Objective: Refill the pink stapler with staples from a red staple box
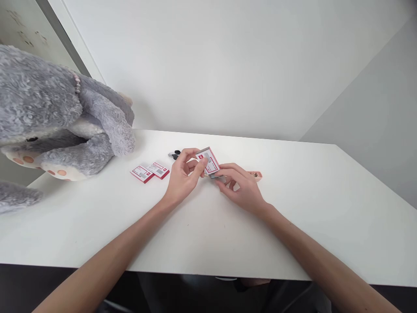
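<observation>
My left hand (184, 176) is closed around a small red and white box (208, 160), held tilted just above the white table (293, 217). My right hand (241, 184) pinches something small and grey at the box's lower edge; I cannot make out what it is. Two more red and white boxes (150, 171) lie flat side by side on the table to the left of my hands.
A large grey plush toy (58, 126) sits on the table's far left. A small black object (174, 154) lies behind my left hand. A small pinkish item (257, 174) lies just beyond my right hand. White walls stand behind the table.
</observation>
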The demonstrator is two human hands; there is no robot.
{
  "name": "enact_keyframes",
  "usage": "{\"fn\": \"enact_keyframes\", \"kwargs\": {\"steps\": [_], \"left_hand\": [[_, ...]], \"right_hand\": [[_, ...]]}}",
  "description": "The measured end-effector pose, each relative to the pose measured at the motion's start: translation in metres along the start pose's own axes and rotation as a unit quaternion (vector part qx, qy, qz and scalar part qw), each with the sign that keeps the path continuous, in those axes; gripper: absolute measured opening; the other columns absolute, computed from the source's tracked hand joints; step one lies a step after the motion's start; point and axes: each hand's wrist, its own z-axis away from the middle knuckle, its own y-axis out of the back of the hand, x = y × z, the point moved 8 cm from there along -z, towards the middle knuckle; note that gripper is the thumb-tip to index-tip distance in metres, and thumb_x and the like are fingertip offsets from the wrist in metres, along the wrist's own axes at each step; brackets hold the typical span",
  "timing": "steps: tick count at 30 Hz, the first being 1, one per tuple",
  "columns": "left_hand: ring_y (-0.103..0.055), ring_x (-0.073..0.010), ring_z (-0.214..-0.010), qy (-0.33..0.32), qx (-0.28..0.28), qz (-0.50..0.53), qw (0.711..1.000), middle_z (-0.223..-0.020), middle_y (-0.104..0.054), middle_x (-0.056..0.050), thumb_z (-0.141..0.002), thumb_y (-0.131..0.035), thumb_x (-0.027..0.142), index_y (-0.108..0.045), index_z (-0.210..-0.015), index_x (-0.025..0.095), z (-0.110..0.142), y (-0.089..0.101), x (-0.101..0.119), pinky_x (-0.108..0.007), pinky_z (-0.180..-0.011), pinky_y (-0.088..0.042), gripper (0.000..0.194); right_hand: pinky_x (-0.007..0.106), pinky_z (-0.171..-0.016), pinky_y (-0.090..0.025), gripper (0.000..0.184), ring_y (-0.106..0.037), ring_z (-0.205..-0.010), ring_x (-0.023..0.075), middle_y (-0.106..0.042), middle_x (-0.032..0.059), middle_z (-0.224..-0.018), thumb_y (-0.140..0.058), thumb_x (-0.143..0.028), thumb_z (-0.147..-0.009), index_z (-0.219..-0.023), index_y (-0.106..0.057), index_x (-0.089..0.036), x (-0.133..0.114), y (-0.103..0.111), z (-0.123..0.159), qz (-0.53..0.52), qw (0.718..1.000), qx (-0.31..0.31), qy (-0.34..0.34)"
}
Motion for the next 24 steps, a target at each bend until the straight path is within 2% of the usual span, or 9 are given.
{"fn": "enact_keyframes", "kwargs": {"steps": [6, 9, 12, 16, 24], "left_hand": [[-0.061, -0.0077, -0.062, 0.001, 0.002, -0.008, 1.0, -0.101, -0.061, 0.001, -0.093, -0.078, 0.051, -0.058, -0.11, 0.025, 0.0003, 0.0009, 0.0005, -0.028, -0.065, -0.053, 0.037], [-0.057, -0.0067, -0.058, 0.003, -0.002, -0.011, 1.0, -0.093, -0.058, 0.003, -0.095, -0.077, 0.05, -0.056, -0.108, 0.025, 0.0008, 0.0, 0.0007, -0.027, -0.062, -0.051, 0.035], [-0.057, -0.0068, -0.058, 0.007, -0.004, -0.01, 1.0, -0.091, -0.056, 0.004, -0.095, -0.076, 0.05, -0.056, -0.106, 0.025, 0.0011, -0.0008, 0.0006, -0.027, -0.06, -0.051, 0.035], [-0.055, -0.0067, -0.057, 0.005, -0.001, -0.013, 1.0, -0.091, -0.056, 0.004, -0.093, -0.077, 0.053, -0.056, -0.106, 0.025, 0.0006, -0.0004, 0.0013, -0.027, -0.058, -0.05, 0.038], [-0.054, -0.0041, -0.054, -0.004, 0.012, -0.02, 1.0, -0.098, -0.056, 0.003, -0.096, -0.075, 0.05, -0.056, -0.106, 0.025, -0.0012, 0.003, 0.0001, -0.026, -0.056, -0.05, 0.033]], "right_hand": [[0.028, -0.047, -0.045, 0.026, -0.069, -0.061, 0.0105, -0.077, 0.0087, -0.121, -0.06, -0.01, -0.102, -0.117, -0.074, -0.025, -0.0099, 0.0024, -0.0019, 0.116, 0.991, 0.018, 0.067], [0.03, -0.045, -0.036, 0.025, -0.069, -0.058, 0.0099, -0.078, 0.008, -0.123, -0.06, -0.012, -0.102, -0.114, -0.076, -0.026, -0.0089, 0.0045, -0.0011, 0.172, 0.983, 0.025, 0.063], [0.031, -0.046, -0.033, 0.024, -0.068, -0.057, 0.01, -0.079, 0.0067, -0.125, -0.058, -0.016, -0.104, -0.109, -0.079, -0.028, -0.0046, 0.0038, -0.0005, 0.211, 0.977, 0.01, 0.042], [0.032, -0.047, -0.033, 0.024, -0.069, -0.06, 0.0117, -0.079, 0.0068, -0.125, -0.058, -0.018, -0.105, -0.107, -0.08, -0.028, -0.0018, 0.0025, -0.0003, 0.222, 0.975, -0.006, 0.028], [0.032, -0.047, -0.031, 0.021, -0.068, -0.057, 0.009, -0.075, 0.0088, -0.137, -0.059, -0.018, -0.106, -0.097, -0.078, -0.024, -0.0073, 0.0069, 0.0001, 0.207, 0.977, 0.027, 0.049]]}}
